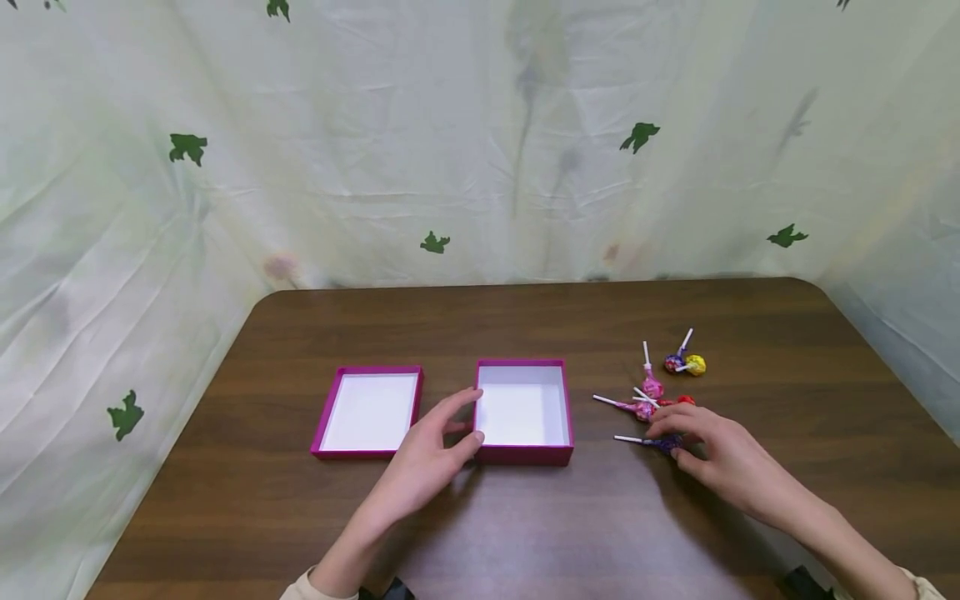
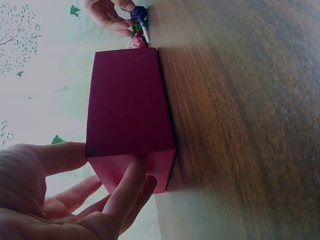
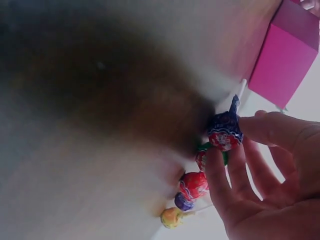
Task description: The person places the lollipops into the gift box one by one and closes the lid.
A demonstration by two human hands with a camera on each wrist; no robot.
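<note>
Your left hand (image 1: 429, 460), fingers extended, touches the magenta box (image 1: 525, 455); your right hand (image 1: 718, 450) pinches a purple-wrapped lollipop (image 3: 223, 126); other lollipops (image 1: 652, 387) lie nearby.

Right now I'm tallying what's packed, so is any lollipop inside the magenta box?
No, in the head view the magenta box shows a bare white interior, and the lollipops are all to its right.

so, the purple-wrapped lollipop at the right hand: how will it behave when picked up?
The purple-wrapped lollipop probably handles stiffly: its white stick looks straight. Its rounded head may roll if nudged. The crinkled wrapper could slide slightly if the right hand grips loosely.
</note>
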